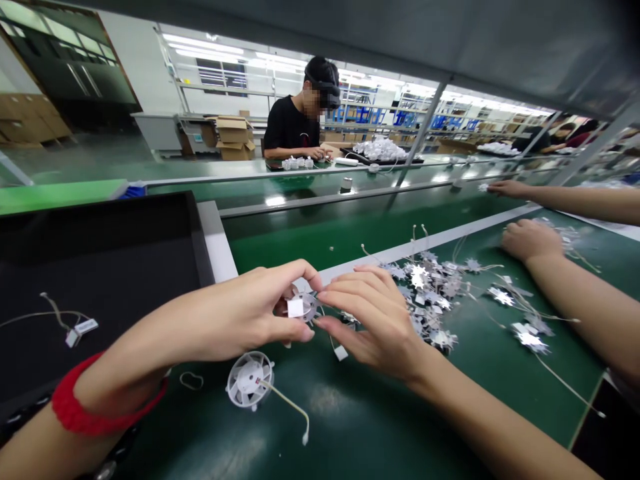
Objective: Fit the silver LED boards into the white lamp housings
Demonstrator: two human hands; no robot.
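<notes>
My left hand [250,310], with a red band at the wrist, pinches a small round silvery part with a white square tag [300,307] above the green bench. My right hand [373,317] closes its fingertips on the same part from the right side. A thin white wire with a small white plug [341,352] hangs down from the part. Just below my left hand a white round fan-like wheel [249,380] lies flat, its wire trailing to the right. A heap of silvery star-shaped parts with wires [430,293] lies right of my right hand.
A black tray [125,247] at left holds one wired part [80,330]. Another person's hands [530,239] rest at the right by the heap. A person in black works across the green conveyor [350,220]. Cardboard boxes [233,137] stand behind.
</notes>
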